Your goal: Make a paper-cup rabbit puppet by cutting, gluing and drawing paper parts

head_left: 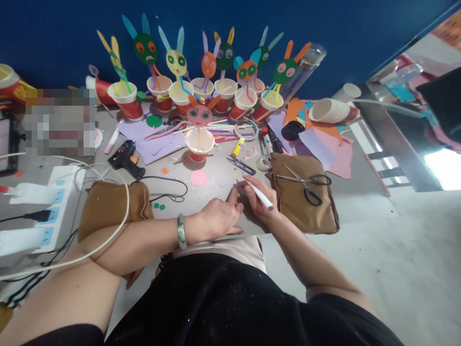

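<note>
In the head view my right hand [262, 199] grips a white marker pen [262, 196], its dark end slanting back toward my wrist. Beside it, my left hand [222, 215] rests at the table's front edge, index finger pressed down and thumb stretched apart; whether a small piece lies under the fingertip I cannot tell. A pale lilac paper piece [223, 183] lies just beyond my fingers. To its left is a pink paper disc [199, 178]. Behind that stands a paper cup [200, 144] bearing a pink rabbit-eared face [199, 115].
Several cups with paper rabbit figures [176, 62] line the blue wall. Scissors [306, 181] lie on a brown cloth pad [306, 214] at right. A snipper [240, 165] and glue stick [237, 147] sit ahead. Leftward are a glue gun [127, 161], its cord, and a power strip [59, 206].
</note>
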`<action>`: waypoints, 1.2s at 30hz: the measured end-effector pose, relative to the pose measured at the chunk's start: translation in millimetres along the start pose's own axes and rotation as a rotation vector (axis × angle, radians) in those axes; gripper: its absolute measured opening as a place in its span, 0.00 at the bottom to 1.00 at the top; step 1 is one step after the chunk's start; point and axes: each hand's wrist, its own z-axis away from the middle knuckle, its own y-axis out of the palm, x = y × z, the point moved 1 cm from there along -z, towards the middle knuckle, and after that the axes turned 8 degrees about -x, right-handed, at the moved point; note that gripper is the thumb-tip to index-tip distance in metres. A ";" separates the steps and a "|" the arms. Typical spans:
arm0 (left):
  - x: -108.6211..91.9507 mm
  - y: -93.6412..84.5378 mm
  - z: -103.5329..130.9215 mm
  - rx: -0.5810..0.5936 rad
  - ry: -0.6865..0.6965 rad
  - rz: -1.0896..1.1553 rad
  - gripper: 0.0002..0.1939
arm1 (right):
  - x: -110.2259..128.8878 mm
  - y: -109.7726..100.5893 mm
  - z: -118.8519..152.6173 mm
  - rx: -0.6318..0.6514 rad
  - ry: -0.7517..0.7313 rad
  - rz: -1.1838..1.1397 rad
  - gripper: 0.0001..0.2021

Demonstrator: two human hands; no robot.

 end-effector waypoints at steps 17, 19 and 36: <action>-1.2 -1.0 0.7 -0.026 0.022 0.015 0.36 | -11.0 1.9 3.9 -0.024 0.356 -0.234 0.11; -1.2 -1.4 1.2 -0.041 0.019 0.010 0.36 | -9.8 2.9 2.1 -0.018 0.379 -0.283 0.12; -1.8 -5.3 1.6 0.006 0.012 -0.026 0.37 | -2.4 -1.4 -6.3 -0.024 0.522 -0.348 0.11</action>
